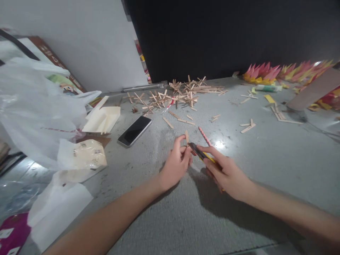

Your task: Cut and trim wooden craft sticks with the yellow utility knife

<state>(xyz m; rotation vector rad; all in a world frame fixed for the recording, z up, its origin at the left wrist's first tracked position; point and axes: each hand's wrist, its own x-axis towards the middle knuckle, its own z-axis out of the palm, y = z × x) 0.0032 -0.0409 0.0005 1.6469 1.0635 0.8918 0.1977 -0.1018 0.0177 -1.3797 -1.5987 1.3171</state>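
My left hand (176, 161) is closed and pinches a small wooden craft stick (186, 136) that points upward. My right hand (228, 173) is wrapped around a utility knife (202, 153) with a dark front and some yellow on its body. The knife's tip meets the stick just above my left fingers. A slim red patterned rod (204, 135), perhaps a pencil, sticks out past my right hand; my fingers hide its lower end. Several loose wooden sticks (186, 122) lie on the grey table just beyond my hands.
A heap of crossed sticks (183, 92) lies at the back. To the left are a phone (135, 131), a cream-coloured tray (113, 118) and a white plastic bag (39, 113). Pink and yellow paper pieces (261, 74) and a grey-brown cylinder (313, 90) stand at right.
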